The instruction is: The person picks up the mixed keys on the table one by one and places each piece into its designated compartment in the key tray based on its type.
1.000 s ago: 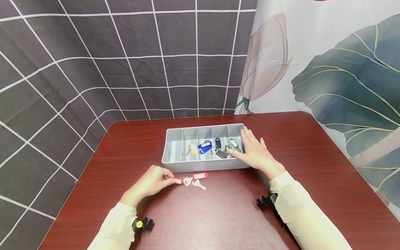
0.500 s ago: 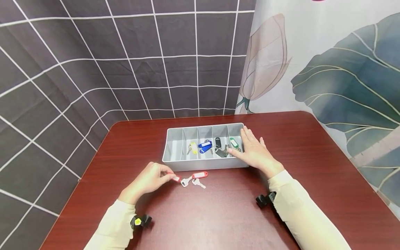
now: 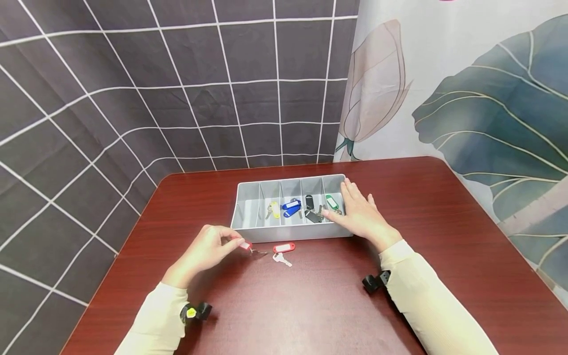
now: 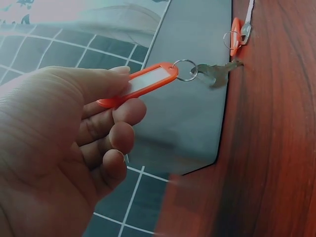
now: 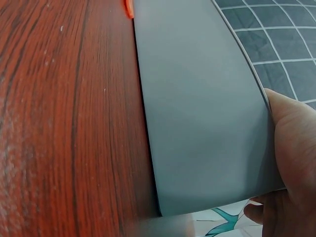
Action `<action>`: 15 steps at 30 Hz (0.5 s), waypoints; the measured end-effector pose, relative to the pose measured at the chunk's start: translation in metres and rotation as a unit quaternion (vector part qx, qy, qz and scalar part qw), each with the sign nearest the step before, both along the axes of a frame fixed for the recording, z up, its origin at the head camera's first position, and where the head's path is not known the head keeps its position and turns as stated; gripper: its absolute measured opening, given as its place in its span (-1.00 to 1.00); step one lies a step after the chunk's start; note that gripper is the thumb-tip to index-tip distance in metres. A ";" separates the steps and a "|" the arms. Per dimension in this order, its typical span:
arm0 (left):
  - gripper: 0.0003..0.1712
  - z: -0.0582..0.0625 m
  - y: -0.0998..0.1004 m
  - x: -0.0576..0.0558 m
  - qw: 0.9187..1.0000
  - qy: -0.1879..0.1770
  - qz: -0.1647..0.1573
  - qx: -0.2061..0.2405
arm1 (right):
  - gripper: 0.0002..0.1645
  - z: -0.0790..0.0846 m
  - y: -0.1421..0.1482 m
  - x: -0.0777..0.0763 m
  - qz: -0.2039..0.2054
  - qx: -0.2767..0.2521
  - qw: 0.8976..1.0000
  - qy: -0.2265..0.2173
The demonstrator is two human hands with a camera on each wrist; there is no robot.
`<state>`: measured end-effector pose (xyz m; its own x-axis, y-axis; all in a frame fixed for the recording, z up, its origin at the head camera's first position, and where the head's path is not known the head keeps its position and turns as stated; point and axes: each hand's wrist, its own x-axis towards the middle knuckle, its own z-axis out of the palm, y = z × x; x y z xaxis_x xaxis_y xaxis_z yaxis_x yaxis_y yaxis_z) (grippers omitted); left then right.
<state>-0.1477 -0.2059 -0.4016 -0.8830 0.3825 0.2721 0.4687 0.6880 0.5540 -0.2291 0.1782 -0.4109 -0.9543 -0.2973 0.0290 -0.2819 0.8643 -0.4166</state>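
Observation:
My left hand [image 3: 206, 251] pinches a red key tag [image 4: 150, 79] between thumb and fingers, close before the front left corner of a grey divided tray [image 3: 284, 234]. From the tag's ring hangs a metal key [image 4: 215, 75], tilted away from the hand. A second red key tag [image 3: 284, 248] lies on the table at the tray's front, with its silver key [image 3: 281, 259] beside it. My right hand [image 3: 361, 214] rests on the tray's right end, fingers straight along the side and thumb over the front rim.
In the tray lie a yellow tag [image 3: 275, 210] with a key, blue tags [image 3: 291, 211], black tags [image 3: 309, 201] and a green tag [image 3: 332, 201], split among compartments. A dark checked curtain [image 3: 199, 98] hangs behind the red-brown table [image 3: 288, 305].
My left hand has lifted the red tag and moved it slightly left and up in view; its key now hangs away from the other red tag. The right hand stays on the tray.

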 end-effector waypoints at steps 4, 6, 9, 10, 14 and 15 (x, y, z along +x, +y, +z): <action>-0.92 0.003 -0.001 0.001 1.000 0.011 0.008 0.004 | 0.41 0.000 0.000 0.000 -0.001 0.001 1.000 0.001; -0.93 0.005 -0.001 0.001 1.000 0.013 0.010 0.009 | 0.40 0.001 0.000 0.000 0.000 -0.001 1.000 0.000; -0.96 0.008 -0.001 0.002 1.000 0.015 0.014 0.016 | 0.40 0.001 0.000 0.000 -0.003 -0.005 1.000 0.000; -0.95 0.008 -0.001 0.002 1.000 0.017 0.014 0.018 | 0.40 0.000 0.000 0.000 -0.004 -0.006 1.000 0.000; -0.89 0.010 -0.001 0.002 0.999 0.025 0.021 0.024 | 0.39 0.000 0.000 0.000 -0.005 -0.008 1.000 0.004; -0.89 0.010 -0.001 0.003 0.999 0.028 0.024 0.025 | 0.38 0.000 0.000 0.000 -0.005 -0.009 1.000 0.004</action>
<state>-0.1450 -0.2073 -0.3916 -0.8830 0.3246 0.3391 0.4668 0.6828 0.5619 -0.2289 0.1778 -0.4113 -0.9570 -0.2870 0.0426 -0.2769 0.8592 -0.4303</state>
